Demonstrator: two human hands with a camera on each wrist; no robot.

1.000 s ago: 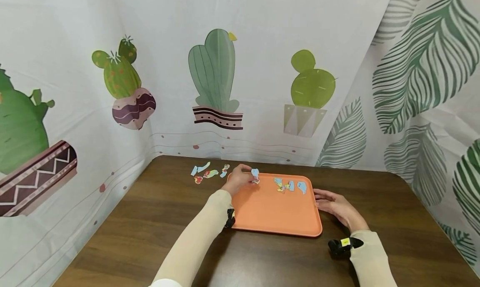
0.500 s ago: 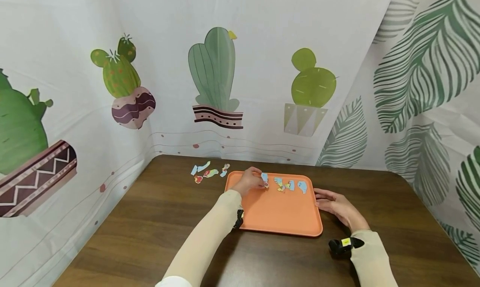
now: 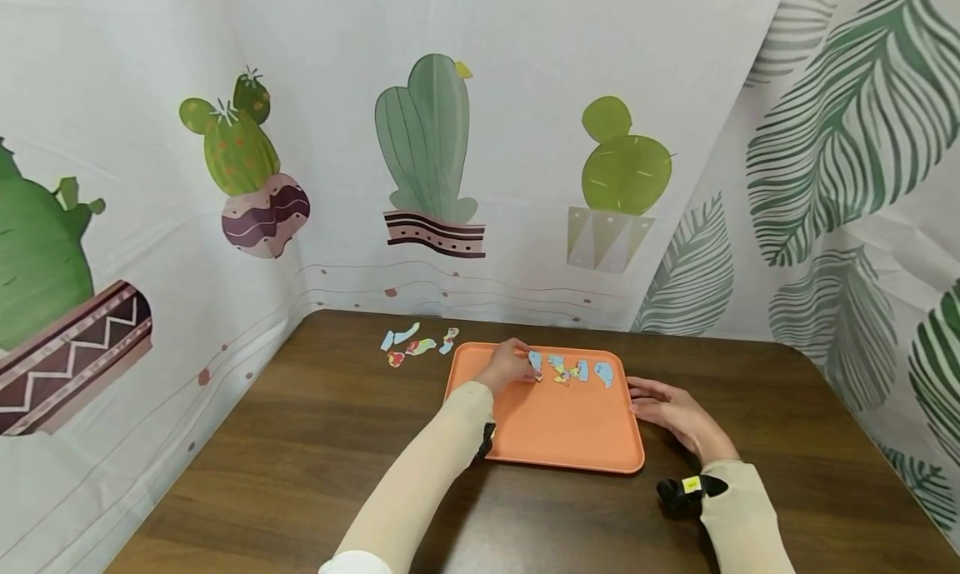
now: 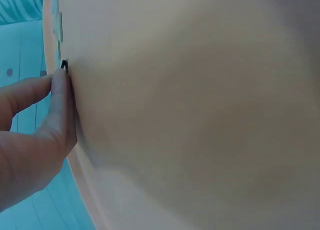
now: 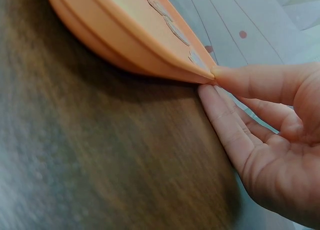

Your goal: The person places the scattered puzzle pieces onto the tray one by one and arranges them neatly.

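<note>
My left hand (image 3: 507, 366) reaches over the back of an orange tray (image 3: 555, 428) and pinches a light blue jigsaw puzzle piece (image 3: 536, 361) at its left side. In the left wrist view, thumb and fingertips of the left hand (image 4: 37, 130) meet at the piece's dark edge, close over the tray surface. Just right of it lie more pieces: a blue-and-yellow one (image 3: 557, 366), a small blue one (image 3: 582, 372) and a larger blue one (image 3: 603, 374). At the tray's right side my right hand (image 3: 678, 413) pinches the rim between thumb and fingers, plain in the right wrist view.
On the brown wooden table (image 3: 337, 441), left of the tray, lie several loose puzzle pieces, among them a red one (image 3: 396, 359) and a green-and-red one (image 3: 421, 346). A white curtain (image 3: 525, 141) printed with cacti and leaves hangs behind the table.
My left hand has moved right across the tray with the puzzle piece, bringing it up beside the other pieces. My right hand has stayed at the tray's rim.
</note>
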